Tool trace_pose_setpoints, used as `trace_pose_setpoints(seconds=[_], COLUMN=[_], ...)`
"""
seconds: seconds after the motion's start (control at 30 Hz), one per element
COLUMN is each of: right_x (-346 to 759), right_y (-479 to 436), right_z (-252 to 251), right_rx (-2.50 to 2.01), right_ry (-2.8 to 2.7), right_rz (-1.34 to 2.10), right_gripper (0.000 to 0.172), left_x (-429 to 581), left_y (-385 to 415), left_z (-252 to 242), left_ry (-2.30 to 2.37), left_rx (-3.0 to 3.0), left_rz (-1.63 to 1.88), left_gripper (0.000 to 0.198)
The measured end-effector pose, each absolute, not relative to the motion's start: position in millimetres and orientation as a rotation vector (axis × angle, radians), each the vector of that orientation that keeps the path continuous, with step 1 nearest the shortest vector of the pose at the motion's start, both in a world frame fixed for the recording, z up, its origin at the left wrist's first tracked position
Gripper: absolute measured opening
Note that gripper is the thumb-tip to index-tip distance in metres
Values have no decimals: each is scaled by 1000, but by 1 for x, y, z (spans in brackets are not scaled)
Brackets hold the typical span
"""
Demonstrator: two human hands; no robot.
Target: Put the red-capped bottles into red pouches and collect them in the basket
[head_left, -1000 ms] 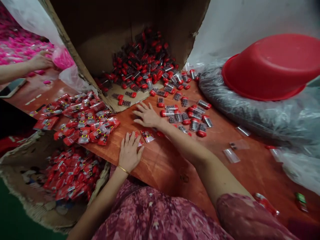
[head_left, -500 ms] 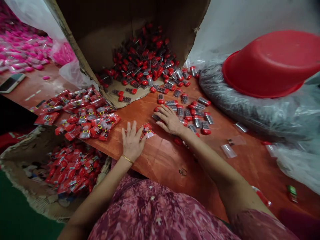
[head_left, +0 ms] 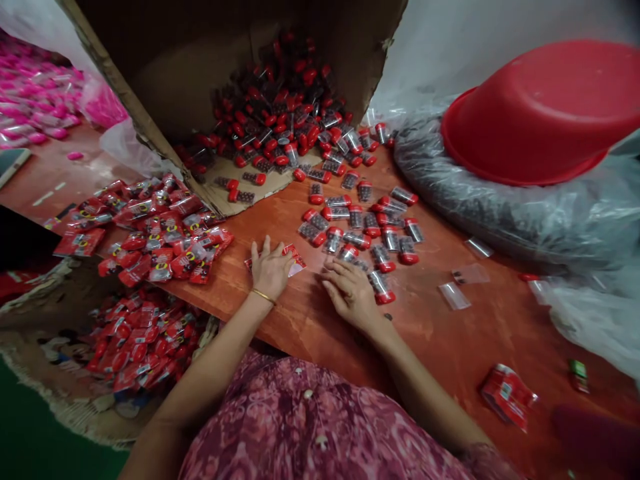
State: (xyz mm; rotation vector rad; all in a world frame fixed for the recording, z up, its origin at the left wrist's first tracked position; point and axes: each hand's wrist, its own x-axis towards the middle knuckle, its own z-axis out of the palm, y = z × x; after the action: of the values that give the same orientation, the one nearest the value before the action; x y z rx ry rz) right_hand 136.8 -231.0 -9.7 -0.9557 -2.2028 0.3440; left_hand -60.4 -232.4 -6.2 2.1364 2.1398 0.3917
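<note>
My left hand (head_left: 273, 272) rests palm down on the table, fingers apart, partly covering a flat red printed packet (head_left: 297, 259). To its right, my right hand (head_left: 351, 293) is low over the table with fingers extended and loosely curved; nothing shows in its grasp. Just beyond its fingertips lie several small clear tubes with red caps (head_left: 356, 240) and dark pellets inside. A larger heap of the same tubes (head_left: 280, 120) spills from a cardboard box (head_left: 170, 73) lying open toward me. Filled red packets (head_left: 170, 233) are piled left of my left hand.
Below the table edge at left, a torn carton (head_left: 30, 373) holds more red packets. A red tub (head_left: 540, 120) sits upside down on a plastic-wrapped bundle (head_left: 430, 180) at right. Clear empty sleeves (head_left: 454, 296), a crumpled red packet (head_left: 509, 397) and a green toy-like item (head_left: 579, 375) lie nearby.
My right hand has drawn back toward me from the scattered tubes, uncovering several of them. The left hand stays at the flat packet, shifted slightly. The view has moved a little.
</note>
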Motion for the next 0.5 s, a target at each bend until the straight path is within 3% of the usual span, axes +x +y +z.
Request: trace_pose_setpoints(seconds=[0.33,0.5], right_x=[128,111], right_y=[-237,-234], right_z=[-2,1], right_rx=[-1084,-1317], right_ry=[-2132,-1899], right_rz=[419,737], right_gripper=[20,28], left_x=[-57,-58], left_y=[-236,-242], left_z=[-9,-1], left_ry=[2142,2148], left_rx=[2149,2086], left_rz=[671,828], left_gripper=[27,27])
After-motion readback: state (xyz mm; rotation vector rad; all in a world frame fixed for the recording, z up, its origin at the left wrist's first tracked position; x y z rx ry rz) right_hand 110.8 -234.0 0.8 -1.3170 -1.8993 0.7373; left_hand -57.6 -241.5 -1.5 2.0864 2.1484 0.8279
